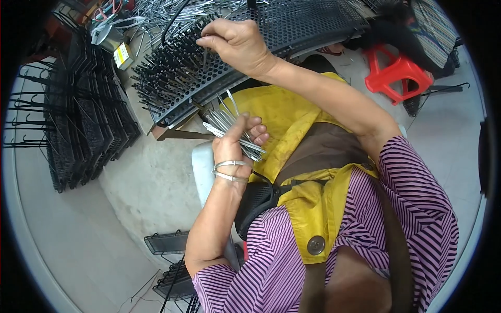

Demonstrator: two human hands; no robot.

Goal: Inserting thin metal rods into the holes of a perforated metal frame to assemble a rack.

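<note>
Striped sleeves and a yellow apron [292, 125] fill the near field, forearms rising from the lower edge. Left hand [235, 143], two metal bangles [229, 171] at the wrist, is closed around a fanned bundle of thin metal pins [229, 128] — fingers curled tight, tips of the pins splaying up and left toward the work. Beyond it, a black perforated rack [292, 26] lies tilted across a bench edge. Right hand [235, 41] reaches onto the rack, fingertips pinched narrow on what looks like a single pin at the holes; the pin itself is too slight to make out fully.

Progress, as judged: the rack's left portion bristles with seated pins [167, 78], while the right stretch shows bare holes — perhaps half filled, with a good bundle in hand yet to go in.

Farther off: stacked black racks [83, 120] at left, loose metal rods [162, 15] heaped behind the bench, a red plastic stool [396, 73] on the pale floor at right.
</note>
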